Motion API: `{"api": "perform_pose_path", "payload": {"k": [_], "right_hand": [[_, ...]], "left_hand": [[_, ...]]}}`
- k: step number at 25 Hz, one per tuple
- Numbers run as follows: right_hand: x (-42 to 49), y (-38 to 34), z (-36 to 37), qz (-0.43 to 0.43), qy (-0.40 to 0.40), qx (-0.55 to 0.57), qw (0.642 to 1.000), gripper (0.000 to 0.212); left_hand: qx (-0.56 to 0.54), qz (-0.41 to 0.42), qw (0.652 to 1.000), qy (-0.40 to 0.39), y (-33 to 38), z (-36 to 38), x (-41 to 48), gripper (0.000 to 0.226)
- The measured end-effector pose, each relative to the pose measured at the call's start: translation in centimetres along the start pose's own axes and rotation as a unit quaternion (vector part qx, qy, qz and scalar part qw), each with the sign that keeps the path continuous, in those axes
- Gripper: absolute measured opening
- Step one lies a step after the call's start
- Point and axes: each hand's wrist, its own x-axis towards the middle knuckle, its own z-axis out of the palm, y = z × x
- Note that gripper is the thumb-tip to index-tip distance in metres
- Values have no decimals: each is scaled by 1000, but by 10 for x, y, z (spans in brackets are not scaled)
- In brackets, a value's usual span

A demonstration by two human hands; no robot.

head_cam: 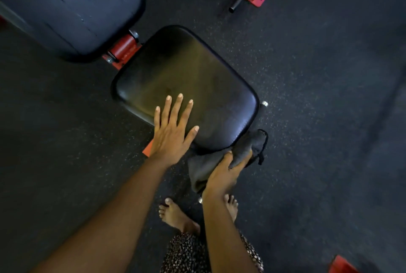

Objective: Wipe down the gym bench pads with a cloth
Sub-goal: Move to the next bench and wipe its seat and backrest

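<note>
We judge the seat wipe under way: left hand (171, 134) flat, fingers spread, on the black padded vinyl seat pad (186, 81), right hand (224, 173) clutching the dark grey cloth (243, 152) at its near corner (speckled backrest pad (66, 9) apparently next).

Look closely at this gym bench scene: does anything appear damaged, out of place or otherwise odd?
The back pad carries scattered pale specks and scuffs, unlike the smooth seat pad; wear or dirt, I cannot tell. The person is barefoot on the gym floor. Nothing looks spilled or askew.
</note>
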Motion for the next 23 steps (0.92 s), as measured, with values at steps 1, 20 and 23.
{"api": "perform_pose_path", "payload": {"k": [1,20,23], "right_hand": [[-6,-1,2,1,4,14,1000,55],[46,-82,16,-816,-326,-468,93,51],[31,-95,49,-795,-366,-467,-123,32]], "left_hand": [[1,0,1000,0,0,1,0,68],[-704,-521,446,186,-1,11,-91,50],[-722,-558,358,197,11,-2,-85,39]]}}
